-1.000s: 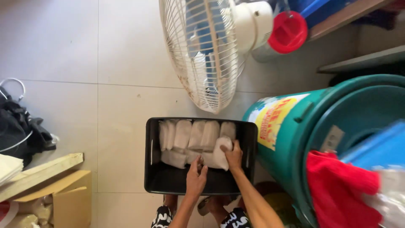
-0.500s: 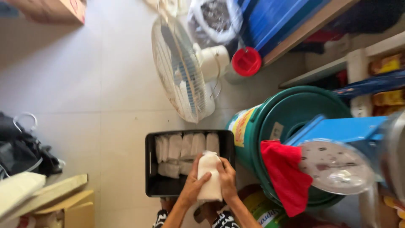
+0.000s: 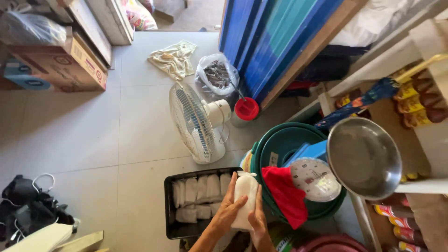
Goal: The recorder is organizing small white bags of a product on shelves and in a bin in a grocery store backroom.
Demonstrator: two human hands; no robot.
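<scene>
Both my hands hold one white filled plastic bag (image 3: 243,192) upright over the right end of a black tray (image 3: 169,214) on the floor. My left hand (image 3: 228,209) wraps the bag's left side and my right hand (image 3: 257,215) presses its lower right. Several similar white bags (image 3: 198,192) lie in rows inside the tray.
A white floor fan (image 3: 196,122) stands behind the tray. To the right sit a green bin (image 3: 280,144) with a red cloth (image 3: 285,196), a weighing scale with a metal pan (image 3: 364,156), and shelves of bottles (image 3: 420,100). Cardboard boxes (image 3: 60,65) stand at the far left.
My hands lifted one white bag up out of the tray and now hold it upright. The view rose and tilted, bringing the scale and shelves into sight.
</scene>
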